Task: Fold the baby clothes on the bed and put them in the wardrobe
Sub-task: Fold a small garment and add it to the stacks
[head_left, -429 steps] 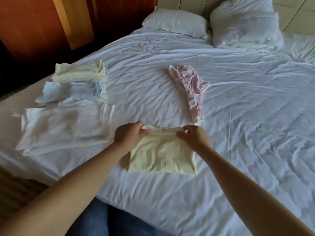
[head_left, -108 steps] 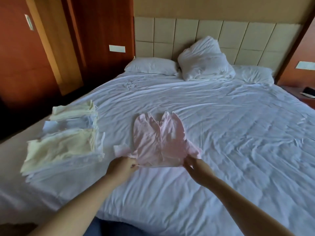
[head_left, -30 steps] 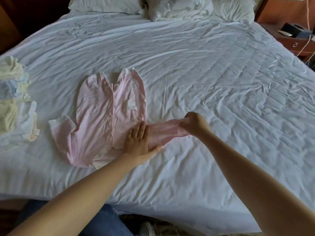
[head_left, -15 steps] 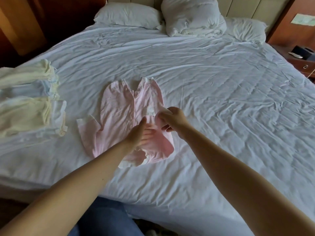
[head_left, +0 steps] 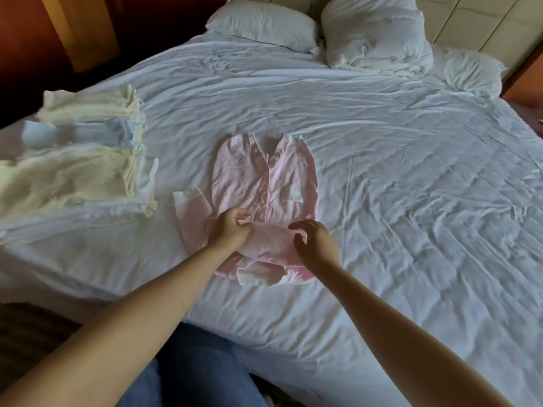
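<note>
A pink baby onesie (head_left: 264, 183) lies flat on the white bed (head_left: 411, 201), legs pointing toward the pillows. Its right sleeve is folded across the chest; the left sleeve (head_left: 191, 210) still sticks out sideways. My left hand (head_left: 232, 227) rests on the onesie with curled fingers pinching the end of the folded sleeve. My right hand (head_left: 316, 242) hovers just above the garment's right side, fingers loosely bent and holding nothing. A stack of folded yellow, blue and white baby clothes (head_left: 82, 154) sits at the bed's left edge.
Three white pillows (head_left: 373, 33) lie against the padded headboard. Dark wooden wardrobe panels (head_left: 73, 30) stand beyond the bed's left side. My jeans-clad legs (head_left: 194, 371) press against the near edge of the mattress.
My right hand carried the right sleeve across the onesie's chest and let it go. My left hand shifted from pressing flat to pinching the folded sleeve's end.
</note>
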Demonstrator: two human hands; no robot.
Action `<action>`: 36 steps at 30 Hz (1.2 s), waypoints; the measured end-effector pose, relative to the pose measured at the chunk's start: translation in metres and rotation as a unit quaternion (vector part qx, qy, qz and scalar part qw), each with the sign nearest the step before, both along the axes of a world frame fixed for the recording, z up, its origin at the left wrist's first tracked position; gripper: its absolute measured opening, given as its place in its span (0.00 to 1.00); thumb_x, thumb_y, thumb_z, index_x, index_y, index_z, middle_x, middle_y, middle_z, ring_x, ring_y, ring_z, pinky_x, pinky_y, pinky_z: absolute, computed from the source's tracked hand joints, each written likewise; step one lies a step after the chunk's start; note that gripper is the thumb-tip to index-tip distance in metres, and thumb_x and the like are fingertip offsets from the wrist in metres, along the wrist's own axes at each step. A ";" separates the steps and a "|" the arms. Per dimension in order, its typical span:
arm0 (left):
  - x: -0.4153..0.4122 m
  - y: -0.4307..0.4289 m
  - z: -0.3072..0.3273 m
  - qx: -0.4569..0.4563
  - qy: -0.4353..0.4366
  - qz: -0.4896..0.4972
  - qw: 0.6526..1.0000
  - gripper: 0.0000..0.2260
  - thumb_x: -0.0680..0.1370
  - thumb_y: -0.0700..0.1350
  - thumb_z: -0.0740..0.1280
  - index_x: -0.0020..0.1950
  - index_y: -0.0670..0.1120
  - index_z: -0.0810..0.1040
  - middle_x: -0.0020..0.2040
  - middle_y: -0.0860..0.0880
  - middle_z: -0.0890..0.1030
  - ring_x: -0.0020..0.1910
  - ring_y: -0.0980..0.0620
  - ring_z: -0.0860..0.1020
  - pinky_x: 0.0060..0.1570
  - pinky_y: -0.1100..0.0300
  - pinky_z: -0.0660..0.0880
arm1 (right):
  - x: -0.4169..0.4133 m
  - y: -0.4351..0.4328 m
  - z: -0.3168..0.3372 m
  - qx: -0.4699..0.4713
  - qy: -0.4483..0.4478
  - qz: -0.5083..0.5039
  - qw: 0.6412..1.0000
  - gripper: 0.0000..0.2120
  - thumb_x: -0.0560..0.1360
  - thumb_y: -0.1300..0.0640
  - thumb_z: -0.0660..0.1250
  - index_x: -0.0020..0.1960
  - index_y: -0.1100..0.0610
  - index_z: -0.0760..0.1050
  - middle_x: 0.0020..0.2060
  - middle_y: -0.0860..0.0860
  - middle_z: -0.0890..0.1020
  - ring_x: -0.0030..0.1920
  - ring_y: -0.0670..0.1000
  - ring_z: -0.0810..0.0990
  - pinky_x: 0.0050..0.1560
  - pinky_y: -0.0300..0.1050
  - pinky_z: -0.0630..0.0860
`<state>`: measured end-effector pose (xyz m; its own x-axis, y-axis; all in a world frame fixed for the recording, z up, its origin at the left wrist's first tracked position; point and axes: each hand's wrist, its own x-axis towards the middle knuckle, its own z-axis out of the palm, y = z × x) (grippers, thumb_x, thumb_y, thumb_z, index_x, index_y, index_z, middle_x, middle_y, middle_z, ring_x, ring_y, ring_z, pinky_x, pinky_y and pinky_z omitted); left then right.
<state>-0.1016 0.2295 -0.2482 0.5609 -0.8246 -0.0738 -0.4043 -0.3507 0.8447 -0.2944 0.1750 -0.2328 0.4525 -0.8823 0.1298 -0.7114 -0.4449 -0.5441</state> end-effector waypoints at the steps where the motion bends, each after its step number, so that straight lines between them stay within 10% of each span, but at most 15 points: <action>1: 0.001 0.005 0.001 -0.009 -0.052 -0.003 0.999 0.12 0.73 0.43 0.71 0.57 0.48 0.81 0.52 0.54 0.82 0.49 0.55 0.78 0.47 0.74 0.67 | -0.002 0.003 -0.004 -0.008 0.044 0.025 0.999 0.16 0.76 0.61 0.62 0.61 0.51 0.79 0.61 0.47 0.79 0.63 0.49 0.75 0.61 0.43 0.71; 7: 0.003 0.021 -0.021 -0.106 -0.385 -0.240 0.885 0.16 0.72 0.39 0.68 0.59 0.47 0.82 0.62 0.45 0.79 0.59 0.43 0.79 0.55 0.49 0.79 | -0.018 0.014 -0.037 0.012 0.205 0.121 0.971 0.34 0.74 0.37 0.35 0.79 0.45 0.47 0.79 0.44 0.47 0.78 0.45 0.41 0.77 0.47 0.38; 10: -0.002 0.032 -0.039 0.002 -0.435 -0.311 0.845 0.25 0.81 0.54 0.48 0.72 0.46 0.72 0.74 0.45 0.69 0.73 0.43 0.67 0.73 0.51 0.59 | -0.018 0.016 -0.044 -0.001 0.224 0.116 0.968 0.35 0.72 0.34 0.33 0.78 0.41 0.42 0.79 0.45 0.42 0.77 0.45 0.35 0.75 0.50 0.34; 17: -0.008 0.025 -0.034 0.187 -0.409 -0.331 0.829 0.34 0.76 0.63 0.34 0.79 0.49 0.38 0.79 0.52 0.38 0.78 0.54 0.37 0.74 0.56 0.35 | -0.014 0.010 -0.034 0.060 0.272 0.133 0.951 0.31 0.80 0.36 0.48 0.78 0.41 0.40 0.78 0.46 0.38 0.77 0.48 0.33 0.76 0.54 0.35; 25: 0.012 0.075 -0.011 -0.100 -0.318 -0.243 0.911 0.17 0.80 0.49 0.60 0.67 0.50 0.76 0.67 0.55 0.75 0.67 0.56 0.73 0.63 0.61 0.72 | -0.002 0.008 -0.011 0.031 0.240 0.122 0.963 0.27 0.78 0.41 0.58 0.76 0.44 0.60 0.78 0.49 0.56 0.78 0.50 0.51 0.77 0.57 0.45; 30: 0.057 0.111 -0.021 -0.118 -0.373 -0.194 0.900 0.15 0.77 0.47 0.60 0.60 0.47 0.81 0.59 0.50 0.79 0.58 0.51 0.77 0.55 0.56 0.76 | 0.048 0.008 0.019 -0.036 0.143 0.185 0.972 0.19 0.79 0.48 0.62 0.69 0.48 0.71 0.71 0.46 0.70 0.71 0.50 0.67 0.67 0.50 0.69; 36: 0.084 0.112 -0.047 -0.122 -0.380 -0.241 0.884 0.13 0.79 0.48 0.61 0.61 0.49 0.81 0.61 0.52 0.79 0.62 0.52 0.75 0.61 0.55 0.73 | 0.146 0.006 0.041 -0.053 0.155 0.279 0.946 0.17 0.80 0.50 0.62 0.68 0.47 0.73 0.66 0.47 0.75 0.68 0.49 0.70 0.64 0.48 0.71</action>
